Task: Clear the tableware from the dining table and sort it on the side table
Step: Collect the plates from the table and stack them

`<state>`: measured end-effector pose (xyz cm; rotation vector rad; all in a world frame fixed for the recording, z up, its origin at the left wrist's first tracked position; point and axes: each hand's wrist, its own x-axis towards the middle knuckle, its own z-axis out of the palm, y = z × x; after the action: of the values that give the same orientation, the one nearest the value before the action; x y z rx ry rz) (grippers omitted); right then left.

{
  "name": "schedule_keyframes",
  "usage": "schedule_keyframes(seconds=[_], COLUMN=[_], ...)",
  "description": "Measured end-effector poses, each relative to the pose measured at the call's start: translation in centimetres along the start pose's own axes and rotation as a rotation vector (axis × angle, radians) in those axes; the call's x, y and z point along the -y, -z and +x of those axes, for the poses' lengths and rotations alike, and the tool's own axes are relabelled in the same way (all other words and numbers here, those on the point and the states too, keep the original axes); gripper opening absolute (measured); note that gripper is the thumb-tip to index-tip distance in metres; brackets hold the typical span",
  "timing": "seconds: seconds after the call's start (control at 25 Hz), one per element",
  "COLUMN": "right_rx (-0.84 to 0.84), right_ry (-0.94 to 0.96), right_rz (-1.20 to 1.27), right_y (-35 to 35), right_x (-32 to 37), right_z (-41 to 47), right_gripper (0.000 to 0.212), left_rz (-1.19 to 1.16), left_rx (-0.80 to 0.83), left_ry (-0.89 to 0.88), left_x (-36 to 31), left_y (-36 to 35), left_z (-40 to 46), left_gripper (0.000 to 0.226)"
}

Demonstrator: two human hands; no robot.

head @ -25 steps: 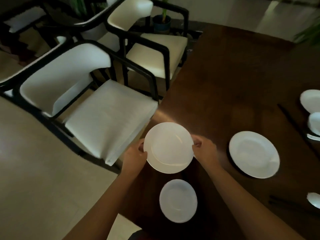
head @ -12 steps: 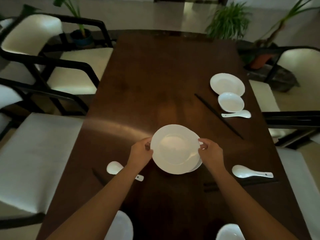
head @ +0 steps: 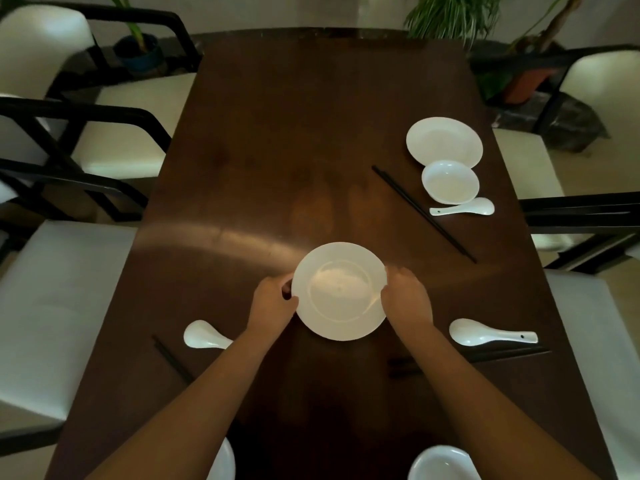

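I hold a white plate (head: 339, 291) over the middle of the dark wooden dining table (head: 311, 140). My left hand (head: 273, 301) grips its left rim and my right hand (head: 407, 297) grips its right rim. Whether another plate lies under it cannot be told. Farther right sit a second white plate (head: 444, 141), a small white bowl (head: 450, 181) and a white spoon (head: 465, 208), with black chopsticks (head: 422, 213) beside them. Two more white spoons lie near me, one on the left (head: 204, 336) and one on the right (head: 485, 332).
White bowls peek in at the bottom edge, one left (head: 223, 460) and one right (head: 443, 464). Black chopsticks lie at near left (head: 171, 358) and near right (head: 498, 355). White-cushioned black chairs (head: 52, 289) flank both sides. Potted plants (head: 453, 15) stand beyond the far end.
My view swung from the table's left corner to its centre line. Both hands carried the plate rightward over the second plate, and now a single plate outline shows between them.
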<state>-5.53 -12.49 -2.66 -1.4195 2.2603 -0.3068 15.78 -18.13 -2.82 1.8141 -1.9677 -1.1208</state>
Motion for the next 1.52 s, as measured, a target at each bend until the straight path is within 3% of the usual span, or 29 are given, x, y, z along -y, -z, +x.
schedule_keyframes(seconds=[0.12,0.24,0.32,0.6,0.8,0.84,0.92,1.0,1.08,1.12,1.24,1.36,1.44,1.52], right_rx=[-0.018,0.007,0.072,0.043,0.020,0.020,0.030,0.044,0.073,0.097,0.065,-0.267,-0.403,-0.401], right_ry=[-0.024,-0.113,-0.214,-0.303,-0.361,-0.360,-0.349,-0.323,-0.305,-0.304,-0.299,-0.141,-0.179,-0.318], right_rz=[0.082,0.303,0.494,0.725,0.785,0.802,0.821,0.839,0.861,0.875,0.778,0.595,0.734,0.975], right_y=[0.4,0.2,-0.2,0.8,2.1,2.2,2.5,2.4,2.6,2.9,4.7,8.5,11.7,14.3], right_x=[-0.8,-1.5,-1.9,-3.8,-4.8,-5.0,-5.3,-5.7,-5.8,-5.9,-7.0,-9.9,-12.1,-14.2], right_z=[0.1,-0.1,0.0,4.8,9.0,9.6,10.5,11.0,11.1,11.1,10.7,11.1,13.4,17.2], right_gripper=[0.031,0.027,0.028,0.021,0.028,0.028,0.027,0.026,0.026,0.027,0.028,0.012,0.011,0.016], left_rz=[-0.084,-0.408,-0.553,-0.576,-0.591,-0.526,-0.124,0.235,0.422,0.459,0.438,0.438,0.455,0.471], left_rx=[0.021,0.088,0.069,0.029,0.030,0.009,-0.129,-0.235,-0.124,-0.050,0.017,-0.015,-0.037,-0.053], left_ry=[0.065,0.334,0.412,0.351,0.291,0.252,0.044,-0.365,-0.686,-0.748,-0.738,-0.730,-0.729,-0.715], left_x=[0.0,0.4,0.6,-1.5,-4.4,-4.8,-5.3,-5.6,-6.3,-6.8,-7.7,-7.6,-8.1,-9.0], left_y=[-0.1,-0.6,-1.1,-2.3,-3.2,-3.4,-3.9,-4.6,-5.7,-6.3,-7.7,-8.2,-8.5,-8.8], left_z=[-0.1,-0.2,-0.5,4.0,7.6,7.9,7.9,7.0,6.1,5.8,5.5,5.3,5.6,6.2], left_gripper=[0.045,0.046,0.040,0.043,0.041,0.042,0.049,0.057,0.054,0.046,0.030,0.030,0.032,0.031])
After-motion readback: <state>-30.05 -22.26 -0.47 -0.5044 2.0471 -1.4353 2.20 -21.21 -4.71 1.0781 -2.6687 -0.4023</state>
